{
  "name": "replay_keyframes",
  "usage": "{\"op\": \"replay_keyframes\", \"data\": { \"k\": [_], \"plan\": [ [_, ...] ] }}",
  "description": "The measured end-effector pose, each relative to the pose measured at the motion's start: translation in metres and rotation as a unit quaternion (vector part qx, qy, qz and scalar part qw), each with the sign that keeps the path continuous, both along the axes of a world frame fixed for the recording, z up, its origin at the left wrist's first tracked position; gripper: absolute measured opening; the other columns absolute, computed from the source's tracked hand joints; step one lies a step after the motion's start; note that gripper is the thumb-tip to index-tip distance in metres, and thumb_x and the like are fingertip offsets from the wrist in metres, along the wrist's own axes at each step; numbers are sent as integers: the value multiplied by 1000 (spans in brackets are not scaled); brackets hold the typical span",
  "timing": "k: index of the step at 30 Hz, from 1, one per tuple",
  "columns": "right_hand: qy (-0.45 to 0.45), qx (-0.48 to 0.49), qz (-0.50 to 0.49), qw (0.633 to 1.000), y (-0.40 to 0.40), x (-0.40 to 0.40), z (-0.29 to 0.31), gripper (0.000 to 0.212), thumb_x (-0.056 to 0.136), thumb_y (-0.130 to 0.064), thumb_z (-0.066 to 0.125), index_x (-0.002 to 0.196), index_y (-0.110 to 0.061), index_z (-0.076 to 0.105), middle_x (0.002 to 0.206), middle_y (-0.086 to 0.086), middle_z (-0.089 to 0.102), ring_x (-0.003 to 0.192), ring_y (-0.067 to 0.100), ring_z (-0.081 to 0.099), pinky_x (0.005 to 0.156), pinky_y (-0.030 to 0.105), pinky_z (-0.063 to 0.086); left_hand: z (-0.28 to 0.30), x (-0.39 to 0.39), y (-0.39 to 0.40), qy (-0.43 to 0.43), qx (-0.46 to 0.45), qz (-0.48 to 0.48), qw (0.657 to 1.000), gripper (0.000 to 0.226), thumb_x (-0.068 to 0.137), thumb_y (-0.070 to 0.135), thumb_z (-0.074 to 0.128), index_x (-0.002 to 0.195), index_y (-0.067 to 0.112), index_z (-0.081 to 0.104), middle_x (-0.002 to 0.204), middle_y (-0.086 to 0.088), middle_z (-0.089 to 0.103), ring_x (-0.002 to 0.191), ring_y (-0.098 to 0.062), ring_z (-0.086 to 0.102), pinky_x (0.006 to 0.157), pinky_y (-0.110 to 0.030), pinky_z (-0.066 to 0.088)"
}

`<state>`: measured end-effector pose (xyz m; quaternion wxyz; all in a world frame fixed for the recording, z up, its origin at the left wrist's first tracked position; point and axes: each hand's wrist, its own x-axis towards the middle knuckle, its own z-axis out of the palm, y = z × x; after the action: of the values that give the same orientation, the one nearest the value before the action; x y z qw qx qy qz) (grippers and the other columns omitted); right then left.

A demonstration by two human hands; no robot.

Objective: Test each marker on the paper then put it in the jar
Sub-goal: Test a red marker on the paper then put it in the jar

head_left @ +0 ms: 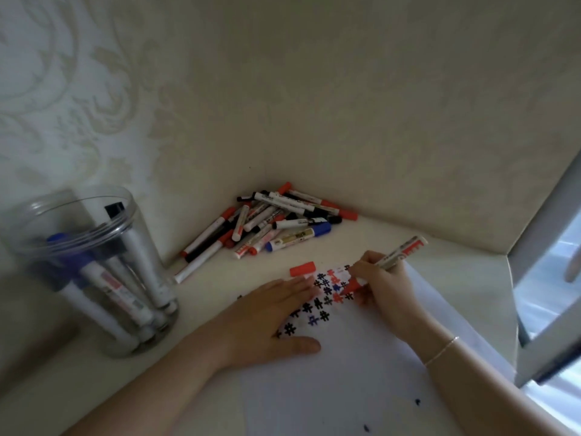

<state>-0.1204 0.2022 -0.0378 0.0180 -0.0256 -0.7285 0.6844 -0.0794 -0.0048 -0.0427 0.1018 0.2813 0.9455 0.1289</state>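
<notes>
On paper: right hand grips red marker, label unreadable; left hand flat, fingers straight.

From my seat, the jar stands at nine o'clock with markers inside; the pile lies at twelve (against the wall corner). The paper is nearest, with the cap at its far edge.

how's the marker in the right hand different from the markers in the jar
The marker in the right hand is uncapped, its red tip on the paper, gripped at a slant; its red cap lies apart. The markers in the jar stand loose, leaning on its wall. All have pale barrels.
</notes>
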Motion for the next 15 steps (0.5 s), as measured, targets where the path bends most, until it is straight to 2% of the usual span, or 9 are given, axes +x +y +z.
{"op": "replay_keyframes", "data": {
  "k": [4,7,11,15],
  "plan": [
    [47,150,-60,986,-1,0,-9,30,74,0,60,51,-8,42,42,5,40,40,15,37,45,25,28,-3,-1,0,10,-4,-6,1000,89,79,78,41,148,44,-3,148,30,-18,126,19,-26,98,-5,-20],
    [45,168,-72,982,-3,0,-10,28,73,-3,62,51,-7,45,41,8,48,35,14,41,43,23,33,-5,-3,0,9,1,-6,1000,91,76,81,41,148,46,-2,152,29,-16,125,21,-27,100,-6,-19],
    [40,167,-57,983,-5,3,-6,20,76,-3,63,60,6,54,37,5,52,28,10,43,36,17,34,-5,-5,0,10,2,-5,1000,92,74,83,39,148,47,-3,152,30,-15,123,24,-29,101,-7,-19],
    [40,189,-57,979,-8,3,-6,22,76,-2,61,58,-4,48,45,10,53,32,10,43,35,16,33,-4,-4,0,6,7,1,1000,91,75,82,40,148,47,-2,153,29,-15,130,18,-24,103,-9,-18]
  ]
}}
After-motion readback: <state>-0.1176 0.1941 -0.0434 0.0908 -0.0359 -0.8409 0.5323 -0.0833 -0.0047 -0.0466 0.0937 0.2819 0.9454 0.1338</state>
